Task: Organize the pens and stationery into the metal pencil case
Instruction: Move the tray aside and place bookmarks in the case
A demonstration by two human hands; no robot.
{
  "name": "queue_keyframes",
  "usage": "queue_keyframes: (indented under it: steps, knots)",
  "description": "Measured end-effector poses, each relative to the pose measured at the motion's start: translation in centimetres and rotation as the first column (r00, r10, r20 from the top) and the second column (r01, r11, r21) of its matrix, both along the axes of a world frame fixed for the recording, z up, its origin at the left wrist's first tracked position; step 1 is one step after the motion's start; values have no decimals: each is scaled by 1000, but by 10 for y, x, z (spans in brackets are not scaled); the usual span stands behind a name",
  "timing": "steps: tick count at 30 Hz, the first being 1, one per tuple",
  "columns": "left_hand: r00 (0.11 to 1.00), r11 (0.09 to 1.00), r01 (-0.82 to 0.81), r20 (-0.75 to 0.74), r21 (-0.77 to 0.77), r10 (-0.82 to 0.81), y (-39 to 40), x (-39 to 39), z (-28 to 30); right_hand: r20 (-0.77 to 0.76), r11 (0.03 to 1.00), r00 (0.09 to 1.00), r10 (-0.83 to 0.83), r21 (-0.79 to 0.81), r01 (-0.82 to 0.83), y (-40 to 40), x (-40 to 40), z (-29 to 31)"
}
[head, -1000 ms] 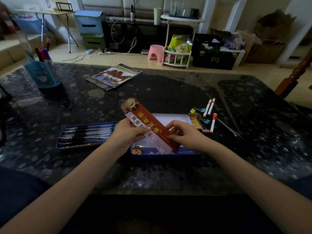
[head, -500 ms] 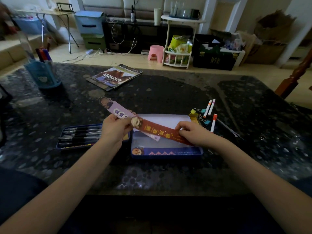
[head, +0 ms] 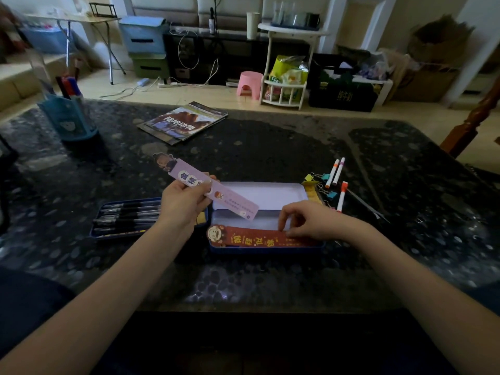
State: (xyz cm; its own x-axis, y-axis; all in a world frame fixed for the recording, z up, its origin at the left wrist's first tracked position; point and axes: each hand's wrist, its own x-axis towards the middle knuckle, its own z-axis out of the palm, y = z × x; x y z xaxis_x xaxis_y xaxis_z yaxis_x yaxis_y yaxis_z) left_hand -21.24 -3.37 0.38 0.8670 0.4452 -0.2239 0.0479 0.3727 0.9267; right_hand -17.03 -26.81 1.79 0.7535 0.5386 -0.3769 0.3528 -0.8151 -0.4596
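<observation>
A blue metal pencil case lies open on the dark table: its left half (head: 97,234) holds several black pens (head: 127,215), its right half (head: 270,194) has a pale bare floor. My left hand (head: 184,201) grips a purple bookmark (head: 232,203) that slants above the case. My right hand (head: 311,219) pinches the right part of a red bookmark (head: 243,236), which lies along the front edge of the right half. Right of the case lie orange-capped markers (head: 341,196) and coloured binder clips (head: 323,177).
A magazine (head: 184,123) lies at the table's far middle. A blue pen holder (head: 67,117) with pens stands far left. A thin metal rod (head: 365,204) lies right of the markers. A wooden chair post (head: 470,123) rises at the far right edge.
The two bookmarks, held together a second ago, have come apart. My left hand keeps the purple one raised; my right hand has lowered the red one flat onto the case's right half.
</observation>
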Motion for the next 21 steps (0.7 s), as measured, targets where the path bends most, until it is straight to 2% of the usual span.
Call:
queue_keyframes:
  steps: [4, 12, 16, 21]
  knots:
    - [998, 999, 52, -25, -13, -52, -4, 1, -2, 33, 998, 999, -1, -59, 2, 2, 0, 0]
    - [996, 999, 52, -73, -2, -52, -4, 2, -6, 133, 984, 991, 31, -176, -7, 5, -5, -2]
    - [995, 998, 61, -83, -1, -61, -8, 0, -5, 136, 971, 989, 64, -236, -30, 7, -6, -5]
    - [992, 996, 79, -93, -32, -82, -11, -2, -5, 89, 972, 994, 62, -232, -40, 7, -4, -4]
